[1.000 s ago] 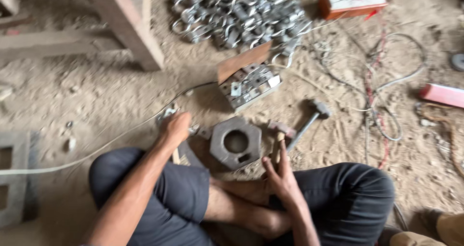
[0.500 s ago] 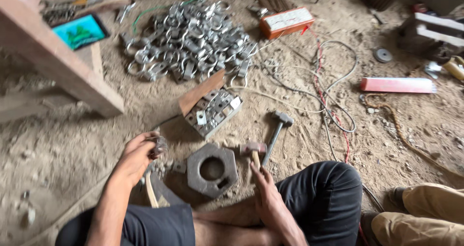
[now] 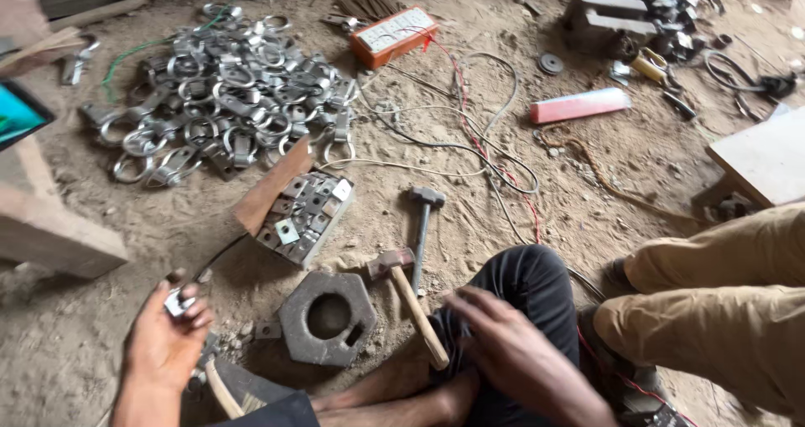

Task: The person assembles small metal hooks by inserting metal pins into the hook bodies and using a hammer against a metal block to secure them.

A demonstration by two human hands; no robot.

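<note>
Left hand [image 3: 163, 343] fingers pinch small metal piece [image 3: 177, 303]; right hand [image 3: 511, 351] fingers loosely spread, empty, near hammer [image 3: 411, 303].

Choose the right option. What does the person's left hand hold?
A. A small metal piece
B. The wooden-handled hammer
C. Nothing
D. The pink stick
A: the left hand pinches a small metal piece in its fingertips, while the wooden-handled hammer lies on the ground by the right hand.

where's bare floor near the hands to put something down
Bare sand lies left of the metal block, between the left hand and the wooden beam; also between the steel hammer and the pink bar, though wires cross it. The clamp pile is crowded.
</note>
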